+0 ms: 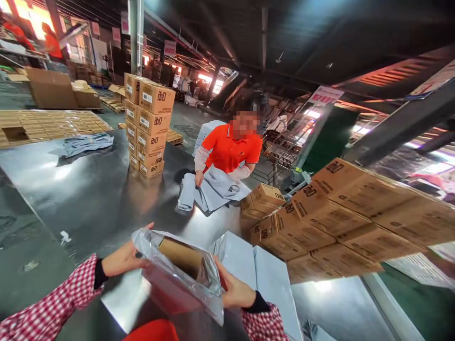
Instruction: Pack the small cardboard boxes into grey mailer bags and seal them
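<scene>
A plastic mailing bag (170, 289), pale at its rim, is held up in front of me with its mouth spread wide. Inside the mouth shows a brown cardboard box (181, 255). My left hand (122, 258) grips the bag's left edge, thumb and fingers on either side of the film. On the opposite edge, my right hand (232, 286) is closed on the bag, its fingertips partly hidden behind the plastic. Just right of it, white wrapped parcels (272, 279) stand side by side on the metal table (106, 199).
Across the table a person in an orange shirt (227, 149) handles grey-white bags (213, 189). Stacked cartons (152, 128) stand at the table's far side. A larger carton stack (341, 218) rises at right. Folded bags (87, 143) lie far left.
</scene>
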`<state>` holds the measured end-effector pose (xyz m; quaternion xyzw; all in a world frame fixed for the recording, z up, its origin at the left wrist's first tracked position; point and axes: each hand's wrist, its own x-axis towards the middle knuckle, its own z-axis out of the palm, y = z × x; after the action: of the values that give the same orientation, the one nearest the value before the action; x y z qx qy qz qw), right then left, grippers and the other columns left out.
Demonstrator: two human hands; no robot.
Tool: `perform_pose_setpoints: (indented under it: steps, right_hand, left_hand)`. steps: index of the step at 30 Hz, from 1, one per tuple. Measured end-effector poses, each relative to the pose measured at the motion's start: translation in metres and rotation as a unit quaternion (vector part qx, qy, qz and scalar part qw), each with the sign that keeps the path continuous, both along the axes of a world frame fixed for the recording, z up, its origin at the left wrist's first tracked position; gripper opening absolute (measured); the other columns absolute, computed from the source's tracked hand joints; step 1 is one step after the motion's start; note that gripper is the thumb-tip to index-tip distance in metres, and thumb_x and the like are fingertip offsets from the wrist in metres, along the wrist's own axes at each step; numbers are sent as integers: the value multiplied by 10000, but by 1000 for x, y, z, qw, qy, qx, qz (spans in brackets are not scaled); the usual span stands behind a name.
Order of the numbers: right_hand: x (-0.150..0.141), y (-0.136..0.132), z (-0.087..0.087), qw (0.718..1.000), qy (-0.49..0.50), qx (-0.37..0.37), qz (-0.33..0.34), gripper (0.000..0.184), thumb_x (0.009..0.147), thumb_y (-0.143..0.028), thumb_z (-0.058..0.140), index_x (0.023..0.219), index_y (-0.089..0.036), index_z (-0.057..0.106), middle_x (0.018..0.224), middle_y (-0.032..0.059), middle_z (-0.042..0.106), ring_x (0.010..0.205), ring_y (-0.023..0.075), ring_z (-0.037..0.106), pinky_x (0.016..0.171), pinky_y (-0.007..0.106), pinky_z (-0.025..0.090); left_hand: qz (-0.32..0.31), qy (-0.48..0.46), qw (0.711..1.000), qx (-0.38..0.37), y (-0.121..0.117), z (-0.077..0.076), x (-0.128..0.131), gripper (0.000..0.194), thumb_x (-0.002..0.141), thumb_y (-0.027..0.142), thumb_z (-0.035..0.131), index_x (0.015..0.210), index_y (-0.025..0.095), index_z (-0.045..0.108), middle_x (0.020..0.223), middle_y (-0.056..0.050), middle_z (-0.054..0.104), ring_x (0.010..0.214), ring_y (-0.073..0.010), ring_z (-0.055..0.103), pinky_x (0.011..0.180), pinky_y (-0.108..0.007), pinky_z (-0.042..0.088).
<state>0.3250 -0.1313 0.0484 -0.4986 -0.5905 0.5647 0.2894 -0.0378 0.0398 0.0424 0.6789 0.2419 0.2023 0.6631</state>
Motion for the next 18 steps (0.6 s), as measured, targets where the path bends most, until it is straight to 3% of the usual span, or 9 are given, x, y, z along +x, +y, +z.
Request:
perform_pose_setpoints:
  steps: [3, 5, 7, 8, 10, 12, 14, 16, 18]
  right_hand:
    - [-18, -9, -4, 997, -44, 70, -9, 1392, 625, -531, 868, 1602, -263, -87, 1684, 156, 102, 1530, 362, 176, 1241, 530, 147]
    - [-28, -13, -9, 986, -90, 139, -29, 1410, 604, -506, 886, 1603, -275, -81, 1687, 158, 61, 1528, 381, 172, 1233, 567, 170]
    - [-37, -16, -14, 963, -130, 227, -61, 1355, 588, -512, 898, 1619, -264, 56, 1676, 180, 128, 1524, 402, 177, 1219, 609, 191]
    - [-41, -16, -16, 951, -140, 265, -74, 1262, 610, -520, 886, 1612, -246, 170, 1640, 197, 261, 1516, 402, 217, 1213, 621, 203]
    - [-50, -15, -18, 937, -137, 309, -82, 930, 702, -541, 816, 1499, -221, 460, 1412, 191, 595, 1438, 384, 403, 1205, 623, 222]
    - [-59, -14, -17, 941, -114, 299, -105, 499, 835, -555, 669, 1195, -212, 713, 1041, 126, 766, 1163, 326, 651, 1145, 570, 349]
    - [-66, -14, -14, 945, -82, 254, -188, 450, 903, -582, 536, 803, -194, 740, 732, 63, 713, 775, 235, 677, 901, 441, 521]
    - [-72, -15, -11, 936, -36, 193, -291, 536, 902, -622, 496, 606, -191, 613, 574, 12, 562, 575, 161, 512, 627, 318, 474]
    - [-79, -16, -11, 925, 29, 143, -350, 539, 856, -665, 530, 599, -191, 557, 566, -9, 487, 561, 138, 423, 552, 282, 386]
  left_hand:
    - [11, -59, 998, 28, 6, -13, 18, 850, 743, 471, 776, 1462, 212, 403, 1538, -168, 443, 1344, -358, 499, 1121, -512, 406]
    - [36, -55, 995, 72, 9, -20, 25, 495, 769, 521, 740, 1110, 178, 639, 1514, -174, 479, 1340, -386, 496, 1091, -510, 432]
    - [59, -34, 992, 103, 9, -23, 30, 414, 810, 587, 661, 902, 183, 649, 1414, -170, 585, 1362, -387, 473, 1113, -520, 402]
    - [67, -23, 991, 114, 8, -23, 32, 421, 827, 606, 623, 885, 190, 650, 1344, -163, 638, 1365, -377, 472, 1126, -517, 386]
    - [94, -2, 987, 128, 2, -19, 35, 425, 837, 602, 590, 894, 187, 654, 1202, -158, 701, 1306, -360, 529, 1105, -498, 406]
    - [132, 19, 981, 144, -8, -10, 35, 385, 832, 552, 590, 880, 173, 643, 1082, -146, 718, 1134, -329, 625, 1018, -458, 466]
    - [172, 36, 971, 162, -21, 0, 32, 334, 833, 511, 577, 831, 179, 612, 963, -101, 709, 934, -265, 649, 884, -389, 503]
    - [186, 59, 965, 175, -34, 8, 25, 338, 844, 518, 546, 740, 197, 556, 783, -32, 643, 738, -195, 582, 715, -314, 477]
    - [195, 87, 961, 175, -43, 13, 17, 396, 839, 558, 529, 657, 209, 484, 648, 16, 520, 627, -155, 471, 608, -278, 399]
